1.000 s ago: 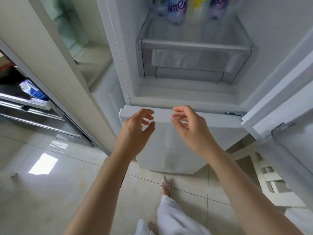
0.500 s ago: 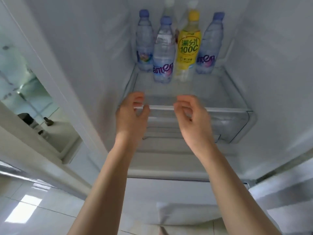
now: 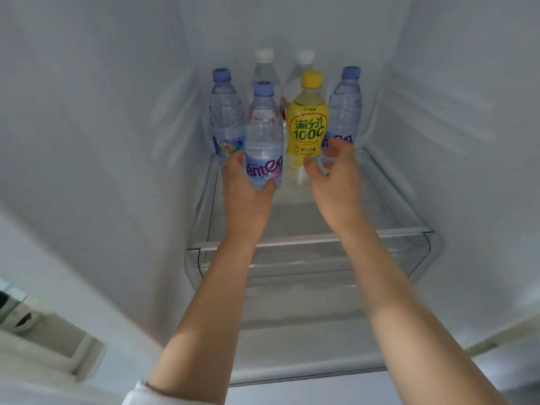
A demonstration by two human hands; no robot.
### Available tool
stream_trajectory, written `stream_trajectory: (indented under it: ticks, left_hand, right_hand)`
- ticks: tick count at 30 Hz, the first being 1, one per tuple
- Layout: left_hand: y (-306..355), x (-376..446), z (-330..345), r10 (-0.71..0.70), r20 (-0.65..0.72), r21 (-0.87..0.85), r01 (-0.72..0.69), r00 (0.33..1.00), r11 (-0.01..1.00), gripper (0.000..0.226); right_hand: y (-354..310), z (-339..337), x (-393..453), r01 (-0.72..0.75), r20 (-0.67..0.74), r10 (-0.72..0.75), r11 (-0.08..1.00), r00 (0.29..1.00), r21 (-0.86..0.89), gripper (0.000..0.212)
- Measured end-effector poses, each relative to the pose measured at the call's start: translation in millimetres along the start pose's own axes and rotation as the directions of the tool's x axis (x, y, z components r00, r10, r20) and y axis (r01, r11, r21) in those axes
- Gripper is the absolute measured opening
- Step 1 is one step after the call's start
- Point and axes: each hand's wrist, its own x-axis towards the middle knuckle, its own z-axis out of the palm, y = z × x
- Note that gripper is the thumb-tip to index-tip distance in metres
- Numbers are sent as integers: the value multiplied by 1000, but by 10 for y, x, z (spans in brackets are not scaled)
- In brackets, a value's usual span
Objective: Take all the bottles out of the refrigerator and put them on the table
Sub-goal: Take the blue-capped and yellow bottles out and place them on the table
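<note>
My left hand (image 3: 245,185) grips the center water bottle (image 3: 264,135); right hand (image 3: 333,173), fingers apart, reaches the yellow bottle (image 3: 306,127).

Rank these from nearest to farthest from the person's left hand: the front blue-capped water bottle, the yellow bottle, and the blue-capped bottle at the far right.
From the left hand:
1. Front blue-capped water bottle, gripped by that hand, left of centre.
2. Yellow bottle, right beside it, centre.
3. Far-right blue-capped bottle, beyond the yellow one, by the right hand.
</note>
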Motion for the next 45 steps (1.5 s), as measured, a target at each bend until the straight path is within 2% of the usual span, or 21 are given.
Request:
stream_trajectory:
  ticks: [5, 10, 12, 16, 19, 24, 30, 33, 39, 45]
  left_hand:
    - [-38, 227, 193, -11, -4, -64, 11, 1000, 998, 72]
    - [-48, 393, 287, -46, -26, -92, 44, 999, 995, 75]
    - [-55, 431, 308, -58, -17, -98, 56, 998, 994, 78]
    - [-48, 477, 339, -77, -22, -62, 76, 997, 995, 82]
    - [-57, 463, 332, -78, -39, -70, 75, 996, 995, 80]
    - [-40, 301, 283, -61, -145, -100, 46, 988, 994, 75]
    - [53, 47, 265, -64, -253, -119, 34, 965, 992, 82]
    - [148, -87, 217, -81, -280, -108, 53, 956, 993, 75]
    - [376, -382, 17, -76, -276, -140, 38, 958, 989, 75]
    - [552, -818, -284, -51, -237, -224, -4, 970, 974, 72]
  right_hand:
    - [163, 204, 236, -78, 61, 81, 996, 995, -40, 56]
    - [183, 243, 412, -125, 91, 122, 992, 988, 27, 49]
    - [145, 228, 460, -115, 86, 108, 990, 990, 78, 50]
    - [138, 265, 526, -54, 89, 44, 993, 995, 108, 64]
    - [148, 281, 543, -55, 97, 43, 991, 994, 120, 65]
    - [162, 217, 431, -76, 65, 64, 974, 996, 212, 63]
    - [228, 125, 210, -33, -10, 38, 944, 999, 329, 69]
    - [192, 57, 113, -18, -15, 24, 936, 1000, 351, 71]
    - [-65, -265, -131, 20, -41, -3, 913, 999, 407, 70]
    - [-366, -643, -636, 74, -86, -44, 919, 995, 386, 63]
